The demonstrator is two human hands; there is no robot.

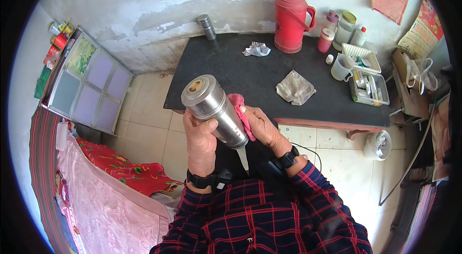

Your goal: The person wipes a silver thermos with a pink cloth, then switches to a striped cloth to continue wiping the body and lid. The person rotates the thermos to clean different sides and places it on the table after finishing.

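A stainless steel vacuum flask (225, 118) with its lid on is tilted in front of my chest, its lid end pointing up and to the left. My left hand (200, 138) grips it from the left side, thumb across the body. With my right hand (263, 127) I hold a pink cloth (245, 118) against the flask's right side. Beyond them stands a black-topped table (231, 70). A greyish folded cloth (296, 87) lies on its right half, and a crumpled piece of cloth or paper (257, 49) lies farther back.
Along the table's back stand a steel flask (206, 27), a red thermos jug (288, 19) and several bottles. A plastic jug (341, 68) and two baskets (386, 97) are at the right. A waste bin (377, 145) is on the floor; a pink-covered bed (108, 189) is at lower left.
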